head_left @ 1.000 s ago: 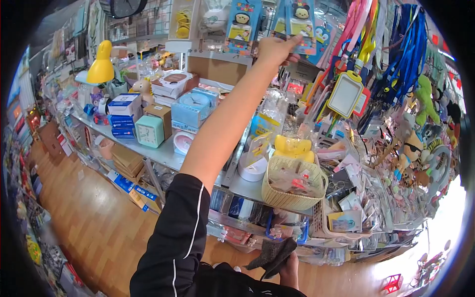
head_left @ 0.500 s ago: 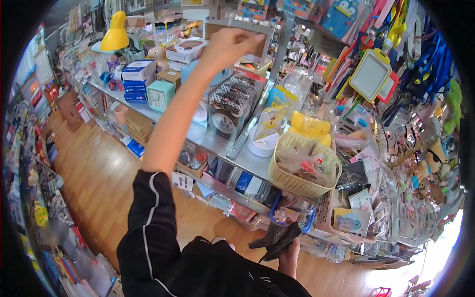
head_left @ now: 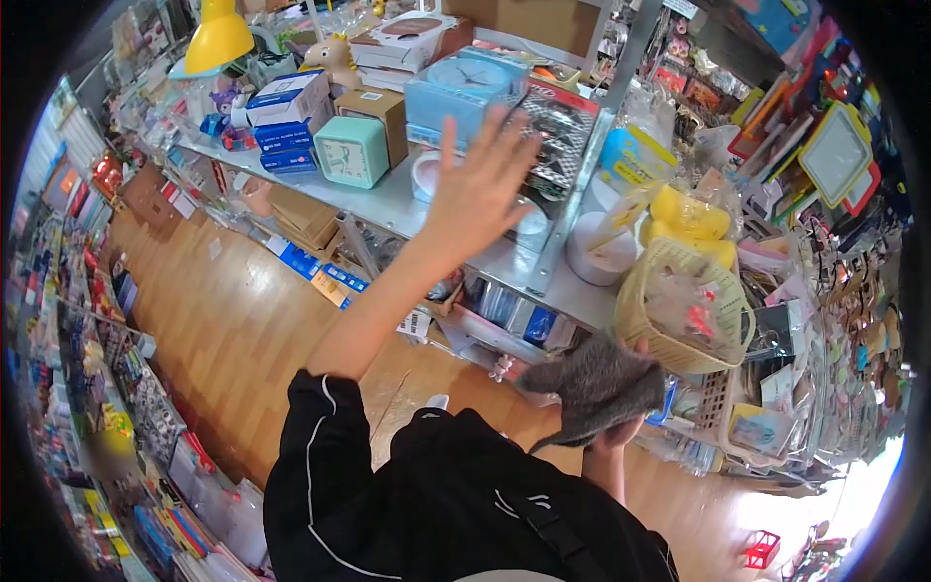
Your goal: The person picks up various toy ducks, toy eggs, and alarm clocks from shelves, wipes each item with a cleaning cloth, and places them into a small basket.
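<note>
Grey cloth (head_left: 596,388), bunched in your right hand (head_left: 613,444) at 5 o'clock, below the basket (head_left: 645,330), not yet touching the shelf (head_left: 383,199); your left hand (head_left: 480,194), spread wide and empty, at 12 o'clock.

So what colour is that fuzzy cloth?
Grey. The cloth shows best in the head view, held in the right hand.

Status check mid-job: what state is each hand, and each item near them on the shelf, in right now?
left hand, open, fingers spread, holding nothing, raised in front of the shelf.
right hand, grip shut on the grey cloth.
grey cloth, bunched up, held just below the basket.
yellow basket, upright on the shelf, full of packets.
green alarm clock, upright on the shelf, face outward.
</note>
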### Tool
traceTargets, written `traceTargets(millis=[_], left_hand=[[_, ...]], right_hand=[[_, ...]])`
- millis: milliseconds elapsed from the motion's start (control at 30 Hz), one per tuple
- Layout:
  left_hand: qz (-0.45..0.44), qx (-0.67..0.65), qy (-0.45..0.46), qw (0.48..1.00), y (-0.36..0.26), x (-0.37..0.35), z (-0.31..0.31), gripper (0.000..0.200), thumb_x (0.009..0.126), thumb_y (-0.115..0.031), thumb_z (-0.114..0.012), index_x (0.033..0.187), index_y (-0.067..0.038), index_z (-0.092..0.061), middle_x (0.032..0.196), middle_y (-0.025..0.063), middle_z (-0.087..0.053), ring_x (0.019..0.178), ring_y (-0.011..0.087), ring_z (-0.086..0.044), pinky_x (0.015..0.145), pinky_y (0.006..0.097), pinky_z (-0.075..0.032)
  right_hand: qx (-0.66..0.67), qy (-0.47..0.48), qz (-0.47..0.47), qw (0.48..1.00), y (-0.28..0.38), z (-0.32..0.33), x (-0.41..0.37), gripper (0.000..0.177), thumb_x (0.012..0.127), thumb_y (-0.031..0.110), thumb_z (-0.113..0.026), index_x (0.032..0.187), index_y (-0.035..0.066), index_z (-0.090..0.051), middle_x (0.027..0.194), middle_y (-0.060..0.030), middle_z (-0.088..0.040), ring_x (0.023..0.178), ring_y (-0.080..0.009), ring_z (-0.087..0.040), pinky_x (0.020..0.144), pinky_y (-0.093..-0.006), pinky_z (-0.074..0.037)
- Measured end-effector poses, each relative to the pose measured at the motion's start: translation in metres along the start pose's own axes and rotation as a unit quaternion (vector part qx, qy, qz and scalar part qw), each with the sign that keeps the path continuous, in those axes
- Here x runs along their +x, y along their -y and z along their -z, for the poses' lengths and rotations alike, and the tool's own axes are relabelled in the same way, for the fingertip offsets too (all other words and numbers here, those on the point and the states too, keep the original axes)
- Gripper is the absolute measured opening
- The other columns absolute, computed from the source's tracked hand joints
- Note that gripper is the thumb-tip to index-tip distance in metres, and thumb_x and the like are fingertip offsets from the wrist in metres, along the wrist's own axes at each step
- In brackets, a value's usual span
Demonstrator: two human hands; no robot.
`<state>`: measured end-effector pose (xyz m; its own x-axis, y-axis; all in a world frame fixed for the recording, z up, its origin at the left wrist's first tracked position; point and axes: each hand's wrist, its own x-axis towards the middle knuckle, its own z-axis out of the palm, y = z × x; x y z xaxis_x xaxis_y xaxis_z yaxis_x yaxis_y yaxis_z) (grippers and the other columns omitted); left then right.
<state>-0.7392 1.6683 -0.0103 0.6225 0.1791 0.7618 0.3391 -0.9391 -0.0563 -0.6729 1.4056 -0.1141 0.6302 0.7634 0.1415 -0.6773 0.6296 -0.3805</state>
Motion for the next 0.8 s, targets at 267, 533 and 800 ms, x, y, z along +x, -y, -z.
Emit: traceTargets(millis=[267, 533, 800], left_hand=[[-0.091, -0.111, 0.055, 0.988, 0.014, -0.010, -0.014, 0.067, 0.059, -0.025, -0.070, 0.118, -0.007, -0.044, 0.132, 0.0058, -0.032, 0.126, 0.0222, -0.023, 0.098, 0.0569, -0.013], [-0.121, -0.162, 0.024, 0.979, 0.022, -0.008, -0.035, 0.068, 0.063, -0.023, -0.068, 0.121, -0.003, -0.038, 0.125, 0.0107, -0.039, 0.120, 0.0253, -0.033, 0.099, 0.0463, -0.022], [-0.105, -0.185, -0.022, 0.977, 0.017, -0.017, -0.039, 0.068, 0.062, -0.017, -0.068, 0.121, -0.005, -0.038, 0.124, 0.0103, -0.039, 0.118, 0.0251, -0.035, 0.097, 0.0434, -0.026]], right_hand=[[-0.055, 0.031, 0.077, 0.995, -0.056, -0.028, 0.031, 0.060, 0.083, 0.037, -0.046, 0.132, 0.013, -0.022, 0.127, -0.0154, -0.038, 0.114, -0.0318, -0.038, 0.095, -0.0490, -0.030], [-0.065, -0.005, 0.132, 0.989, -0.061, -0.027, 0.024, 0.047, 0.087, 0.027, -0.041, 0.129, 0.010, -0.029, 0.119, -0.0110, -0.045, 0.109, -0.0263, -0.044, 0.093, -0.0442, -0.035], [-0.038, -0.037, 0.112, 0.992, -0.072, -0.032, 0.022, 0.044, 0.088, 0.026, -0.040, 0.128, 0.010, -0.032, 0.113, -0.0096, -0.048, 0.105, -0.0252, -0.046, 0.092, -0.0429, -0.036]])
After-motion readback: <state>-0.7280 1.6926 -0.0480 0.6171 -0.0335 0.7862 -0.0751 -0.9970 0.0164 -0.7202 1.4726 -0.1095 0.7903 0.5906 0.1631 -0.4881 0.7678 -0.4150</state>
